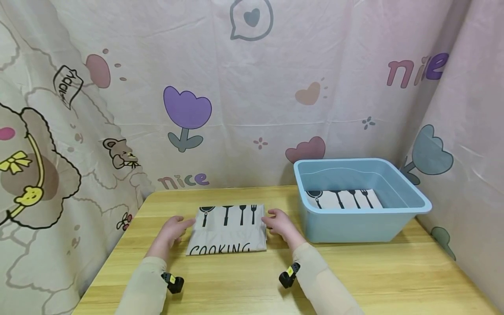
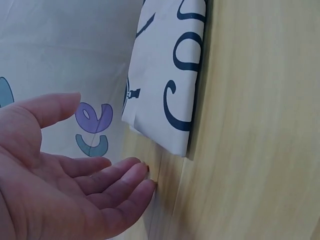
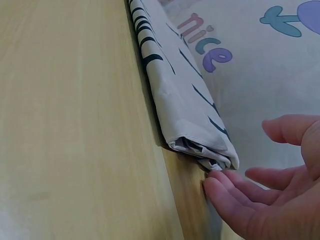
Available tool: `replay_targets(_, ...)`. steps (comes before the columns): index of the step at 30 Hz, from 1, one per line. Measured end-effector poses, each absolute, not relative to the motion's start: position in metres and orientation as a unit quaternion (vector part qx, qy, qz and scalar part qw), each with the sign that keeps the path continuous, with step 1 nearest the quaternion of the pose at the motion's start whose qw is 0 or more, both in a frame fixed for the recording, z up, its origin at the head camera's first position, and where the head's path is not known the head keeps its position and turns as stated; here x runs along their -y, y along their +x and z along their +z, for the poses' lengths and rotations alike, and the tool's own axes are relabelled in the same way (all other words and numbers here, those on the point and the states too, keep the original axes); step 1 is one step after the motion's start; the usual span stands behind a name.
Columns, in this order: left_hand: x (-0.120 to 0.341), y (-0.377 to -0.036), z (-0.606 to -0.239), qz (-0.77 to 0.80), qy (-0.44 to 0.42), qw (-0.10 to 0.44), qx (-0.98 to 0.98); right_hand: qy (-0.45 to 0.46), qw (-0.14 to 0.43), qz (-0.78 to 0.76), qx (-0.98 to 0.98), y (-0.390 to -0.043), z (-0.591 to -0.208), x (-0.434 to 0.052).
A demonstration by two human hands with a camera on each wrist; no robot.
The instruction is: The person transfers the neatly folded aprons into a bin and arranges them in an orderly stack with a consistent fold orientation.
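Observation:
A folded white cloth point(image 1: 228, 229) printed with black utensils and the word COOKING lies flat on the wooden table point(image 1: 252, 280). My left hand point(image 1: 173, 231) rests open on the table at the cloth's left edge, fingers point(image 2: 125, 182) just short of the fold point(image 2: 165, 95). On the other side my right hand point(image 1: 279, 224) lies open at the cloth's right edge, with fingertips point(image 3: 220, 187) at the folded corner point(image 3: 200, 145). Neither hand grips anything.
A light blue plastic tub point(image 1: 360, 199) stands at the right on the table with a similar folded cloth point(image 1: 344, 199) inside. Patterned curtains point(image 1: 252, 87) close off the back and both sides.

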State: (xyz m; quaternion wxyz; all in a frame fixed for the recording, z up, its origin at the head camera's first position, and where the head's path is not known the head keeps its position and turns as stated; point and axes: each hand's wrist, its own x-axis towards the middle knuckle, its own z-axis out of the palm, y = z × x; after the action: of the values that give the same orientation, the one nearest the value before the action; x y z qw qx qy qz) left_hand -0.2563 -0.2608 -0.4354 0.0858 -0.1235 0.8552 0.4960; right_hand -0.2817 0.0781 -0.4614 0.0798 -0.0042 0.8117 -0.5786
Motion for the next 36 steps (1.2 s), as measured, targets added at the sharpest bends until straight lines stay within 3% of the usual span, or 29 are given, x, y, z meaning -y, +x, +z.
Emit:
replay_targets(19, 0.251, -0.268, -0.441, 0.526, -0.151, 0.11, -0.83, 0.01, 0.098, -0.586, -0.804, -0.289, -0.468, -0.074)
replay_targets(36, 0.25, -0.271, -0.452, 0.547, -0.16, 0.063, -0.819, 0.017, 0.106, -0.605, -0.789, -0.29, -0.471, -0.072)
